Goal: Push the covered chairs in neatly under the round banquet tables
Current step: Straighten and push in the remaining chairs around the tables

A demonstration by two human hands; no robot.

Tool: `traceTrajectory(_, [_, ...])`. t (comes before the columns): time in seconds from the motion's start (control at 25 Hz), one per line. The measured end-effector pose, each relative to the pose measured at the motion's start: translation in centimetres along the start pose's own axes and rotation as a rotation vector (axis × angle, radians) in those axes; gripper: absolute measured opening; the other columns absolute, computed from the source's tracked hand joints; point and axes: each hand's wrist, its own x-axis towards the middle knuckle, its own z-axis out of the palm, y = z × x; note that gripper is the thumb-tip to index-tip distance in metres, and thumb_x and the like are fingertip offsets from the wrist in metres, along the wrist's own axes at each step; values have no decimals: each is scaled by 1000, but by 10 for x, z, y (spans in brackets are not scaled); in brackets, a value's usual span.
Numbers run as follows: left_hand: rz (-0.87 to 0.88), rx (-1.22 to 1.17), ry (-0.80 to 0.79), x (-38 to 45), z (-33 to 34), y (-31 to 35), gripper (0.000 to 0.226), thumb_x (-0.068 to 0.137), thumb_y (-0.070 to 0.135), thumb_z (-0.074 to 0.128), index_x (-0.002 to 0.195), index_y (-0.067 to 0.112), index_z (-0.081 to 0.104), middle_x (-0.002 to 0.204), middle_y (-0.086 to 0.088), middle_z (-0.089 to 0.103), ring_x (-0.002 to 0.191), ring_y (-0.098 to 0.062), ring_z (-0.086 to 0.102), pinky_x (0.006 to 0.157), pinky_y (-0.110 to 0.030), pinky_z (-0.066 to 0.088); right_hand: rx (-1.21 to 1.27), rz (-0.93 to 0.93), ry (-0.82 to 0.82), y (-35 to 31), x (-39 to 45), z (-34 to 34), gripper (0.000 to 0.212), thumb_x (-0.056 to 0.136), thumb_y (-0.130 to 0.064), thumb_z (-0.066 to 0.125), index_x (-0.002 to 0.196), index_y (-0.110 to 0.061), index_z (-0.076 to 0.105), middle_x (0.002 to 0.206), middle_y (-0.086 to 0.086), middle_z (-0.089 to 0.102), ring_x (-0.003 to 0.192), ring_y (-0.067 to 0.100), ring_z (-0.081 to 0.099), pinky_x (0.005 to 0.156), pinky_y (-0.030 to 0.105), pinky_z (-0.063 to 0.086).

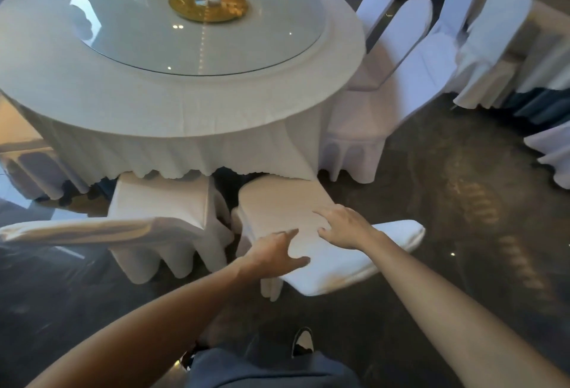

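A round banquet table [185, 104] with a white skirted cloth and a glass turntable [197, 24] fills the upper left. Right below me stands a white covered chair [339, 270], its seat front just under the cloth's hem and angled slightly right. My left hand [274, 255] grips the left end of its backrest, thumb on the near side. My right hand [342, 227] lies flat on top of the backrest, fingers spread toward the seat. A second covered chair [160, 199] stands to the left, partly under the table.
Two more covered chairs [410, 79] stand at the table's right side. Another banquet table [549, 24] with covered chairs [493, 33] is at the far right, and one more chair [552, 153] at the right edge. Dark patterned floor [447, 202] lies between; my shoe [302, 341] is below.
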Motion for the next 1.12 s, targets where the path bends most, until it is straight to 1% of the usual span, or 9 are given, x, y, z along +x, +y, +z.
traceTrajectory(0.12, [1, -11, -82, 11, 43, 57, 98, 73, 81, 55, 152, 32, 24, 156, 5, 36, 139, -24, 37, 112, -45, 32, 16, 50, -45, 56, -37, -3, 63, 84, -35, 52, 146, -29, 38, 150, -3, 42, 134, 22, 39, 107, 40, 35])
traceTrajectory(0.24, [0, 36, -133, 22, 72, 81, 98, 76, 71, 62, 153, 27, 24, 153, -1, 39, 136, -26, 41, 108, -41, 36, 52, 120, -149, 96, -62, 3, 72, 75, -31, 50, 145, -34, 37, 151, -5, 40, 135, 22, 37, 109, 41, 36])
traceTrajectory(0.4, [-21, 68, -166, 37, 91, 83, 82, 80, 52, 69, 147, 24, 32, 138, -6, 52, 120, -27, 53, 97, -41, 46, -10, 118, -264, 123, -74, 13, 78, 68, -24, 54, 144, -33, 39, 150, -4, 42, 136, 19, 35, 113, 38, 25])
traceTrajectory(0.48, [-23, 83, -165, 43, 99, 82, 69, 83, 42, 68, 141, 23, 37, 129, -6, 57, 111, -25, 57, 92, -39, 50, -99, 47, -282, 130, -72, 17, 80, 68, -21, 56, 145, -32, 37, 149, -3, 41, 137, 20, 33, 117, 40, 17])
traceTrajectory(0.56, [2, 98, -166, 48, 107, 82, 57, 84, 31, 66, 134, 24, 41, 120, -5, 59, 102, -24, 60, 87, -38, 52, -259, -47, -271, 139, -69, 21, 74, 74, -15, 59, 144, -27, 39, 145, 0, 45, 135, 21, 36, 118, 42, 17])
traceTrajectory(0.68, [39, 150, -145, 51, 116, 79, 44, 83, 21, 60, 123, 24, 44, 109, -6, 62, 93, -27, 62, 80, -40, 52, -377, -48, -172, 143, -67, 24, 55, 78, -9, 62, 129, -26, 55, 126, -1, 61, 119, 24, 54, 104, 39, 41])
traceTrajectory(0.76, [78, 191, -117, 53, 118, 74, 37, 82, 20, 59, 116, 24, 46, 103, -7, 65, 87, -29, 64, 73, -38, 49, -382, -9, -151, 138, -66, 29, 47, 78, -9, 65, 122, -25, 62, 119, -2, 66, 110, 23, 60, 95, 37, 48])
traceTrajectory(0.96, [73, 230, -17, 53, 80, 27, 36, 81, 24, 65, 115, 29, 53, 99, 0, 68, 83, -21, 64, 73, -34, 50, -316, 5, -42, 92, -35, 31, 39, 76, -7, 62, 112, -22, 66, 110, -1, 68, 102, 24, 60, 89, 36, 48])
traceTrajectory(1.12, [21, 202, 55, 47, 13, -31, 39, 76, 15, 68, 111, 31, 63, 97, 5, 69, 86, -18, 65, 77, -34, 53, -222, 46, -38, 22, 16, 22, 24, 73, -10, 62, 94, -23, 64, 95, 0, 67, 92, 26, 61, 70, 34, 45])
